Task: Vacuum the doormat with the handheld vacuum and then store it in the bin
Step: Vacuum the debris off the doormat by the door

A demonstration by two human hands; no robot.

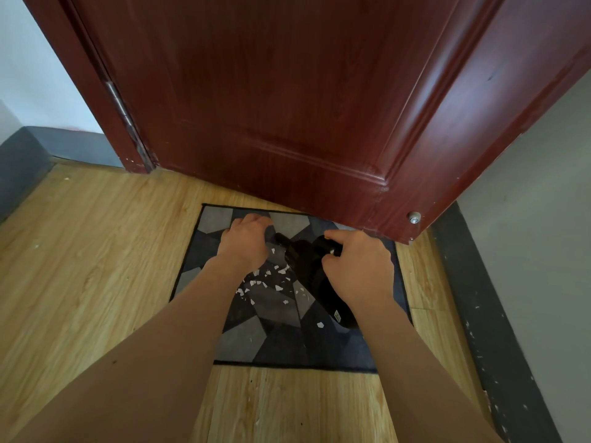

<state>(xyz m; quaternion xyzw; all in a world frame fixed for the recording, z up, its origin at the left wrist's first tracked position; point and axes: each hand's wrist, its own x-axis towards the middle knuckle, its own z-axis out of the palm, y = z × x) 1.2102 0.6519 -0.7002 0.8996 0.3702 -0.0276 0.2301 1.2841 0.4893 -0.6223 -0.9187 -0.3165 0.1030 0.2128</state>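
Note:
A grey and dark-blue patterned doormat (243,340) lies on the wooden floor in front of a door. White paper scraps (271,279) are scattered over its middle. A black handheld vacuum (308,270) lies on the mat, nozzle pointing to the far left. My right hand (358,266) grips the vacuum's upper body near the handle. My left hand (246,241) rests palm-down on the mat by the nozzle, fingers curled; whether it touches the nozzle is hidden.
A dark red wooden door (287,107) stands ajar right behind the mat, its lower corner with a metal stopper (414,217) over the mat's far right edge. A grey wall with dark skirting (499,330) runs along the right. No bin is in view.

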